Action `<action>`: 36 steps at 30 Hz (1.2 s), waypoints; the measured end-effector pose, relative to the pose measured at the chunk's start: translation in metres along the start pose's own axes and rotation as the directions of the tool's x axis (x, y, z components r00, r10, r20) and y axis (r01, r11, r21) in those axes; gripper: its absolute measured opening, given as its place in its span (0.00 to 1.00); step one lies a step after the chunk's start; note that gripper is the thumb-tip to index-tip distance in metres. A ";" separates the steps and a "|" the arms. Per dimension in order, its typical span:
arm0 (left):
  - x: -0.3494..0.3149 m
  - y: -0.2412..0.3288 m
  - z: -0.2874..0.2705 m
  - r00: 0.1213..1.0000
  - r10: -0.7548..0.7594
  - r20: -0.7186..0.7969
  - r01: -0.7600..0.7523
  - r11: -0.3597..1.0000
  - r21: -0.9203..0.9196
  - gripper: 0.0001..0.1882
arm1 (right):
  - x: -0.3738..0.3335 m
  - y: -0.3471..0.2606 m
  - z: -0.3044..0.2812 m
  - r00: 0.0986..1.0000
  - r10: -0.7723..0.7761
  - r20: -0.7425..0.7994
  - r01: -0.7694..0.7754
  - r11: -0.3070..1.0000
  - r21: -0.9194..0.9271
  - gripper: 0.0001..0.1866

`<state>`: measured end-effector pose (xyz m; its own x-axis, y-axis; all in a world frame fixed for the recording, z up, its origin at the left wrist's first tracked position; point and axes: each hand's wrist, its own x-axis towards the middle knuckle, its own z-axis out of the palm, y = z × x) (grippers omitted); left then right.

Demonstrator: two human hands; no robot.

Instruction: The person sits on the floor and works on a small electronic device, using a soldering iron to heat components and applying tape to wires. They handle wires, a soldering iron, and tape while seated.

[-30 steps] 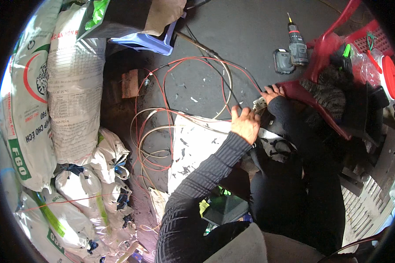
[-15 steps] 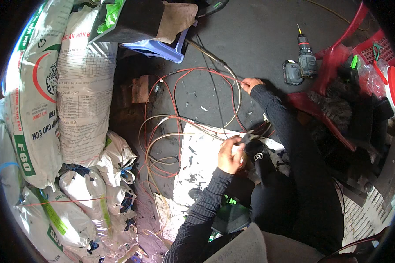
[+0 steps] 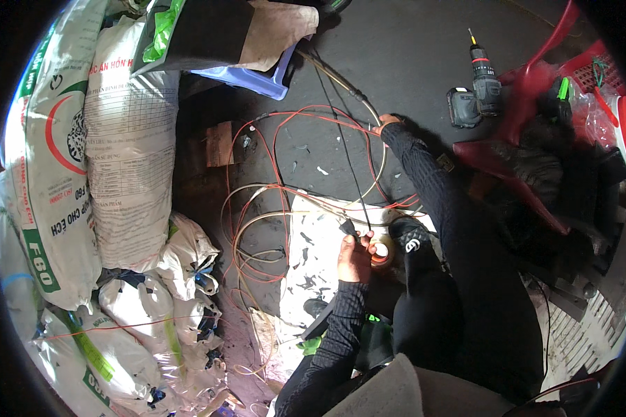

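My left hand (image 3: 355, 263) is closed around a small black plug-like piece (image 3: 348, 226) above the white sheet. A thin black cord (image 3: 346, 146) runs down toward that hand from the far side. Close to its fingers is a roll of tape (image 3: 381, 254). Farther off, my right hand (image 3: 388, 123) is closed at the looped red wire (image 3: 327, 108), where it meets a thicker beige cable (image 3: 382, 156); its fingertips are partly hidden. Loops of the red wire and beige cable spread over the dark floor and the white sheet (image 3: 306, 240).
Large white printed sacks (image 3: 133, 153) are stacked along the left. A cordless drill (image 3: 485, 80) lies at the far right beside a red plastic chair (image 3: 518, 104). A blue plastic stool (image 3: 257, 82) is at the back under a black box (image 3: 202, 35). A brick (image 3: 220, 144) lies near the sacks.
My left hand has moved left and slightly nearer with the black piece, uncovering the tape roll. My right hand has shifted slightly left and away along the red wire.
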<state>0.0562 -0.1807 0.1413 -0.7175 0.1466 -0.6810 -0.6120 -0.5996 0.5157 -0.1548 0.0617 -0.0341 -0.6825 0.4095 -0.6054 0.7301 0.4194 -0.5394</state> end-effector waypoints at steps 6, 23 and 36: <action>0.032 0.008 -0.015 0.999 -0.049 -0.008 0.048 0.994 -0.102 0.12 | 0.011 0.015 0.009 0.999 0.010 0.042 -0.013 0.999 0.048 0.28; 0.119 0.018 0.016 0.721 -0.423 0.549 -0.283 0.544 0.790 0.18 | -0.009 -0.018 0.022 0.865 -0.075 0.496 -0.165 0.891 0.422 0.16; 0.399 0.326 0.129 0.906 0.421 -0.031 -0.374 0.834 0.407 0.54 | -0.004 -0.016 0.010 0.894 -0.007 0.447 -0.164 0.926 0.341 0.11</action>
<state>-0.4729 -0.2159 0.1047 -0.8977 -0.1445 -0.4163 -0.3775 -0.2349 0.8957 -0.1635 0.0452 -0.0296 -0.6007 0.0011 -0.7995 0.7987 0.0447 -0.6001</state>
